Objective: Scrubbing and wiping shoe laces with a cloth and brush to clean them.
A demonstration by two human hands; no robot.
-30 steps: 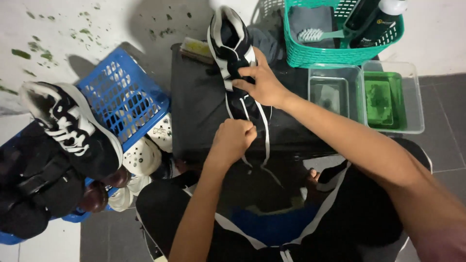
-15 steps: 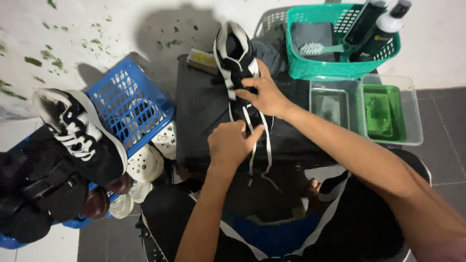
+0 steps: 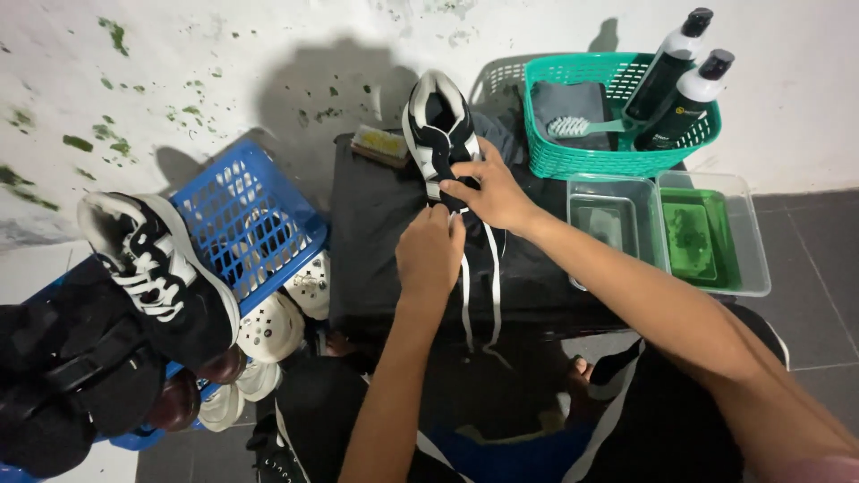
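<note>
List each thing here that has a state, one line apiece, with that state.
Black-and-white sneaker: lying on the black surface, laces loose.
White laces: hanging over the front edge.
Left hand: gripping the laces.
Right hand: on the sneaker.
Two bottles: capped, leaning in the green basket.
Clear trays: uncovered.
Blue basket: tilted.

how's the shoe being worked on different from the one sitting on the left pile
The shoe on the table lies flat, opening up, laces pulled loose and hanging, with the left hand and right hand on it. The shoe on the pile is tilted on its side, still laced, untouched. Both are black and white sneakers.
</note>
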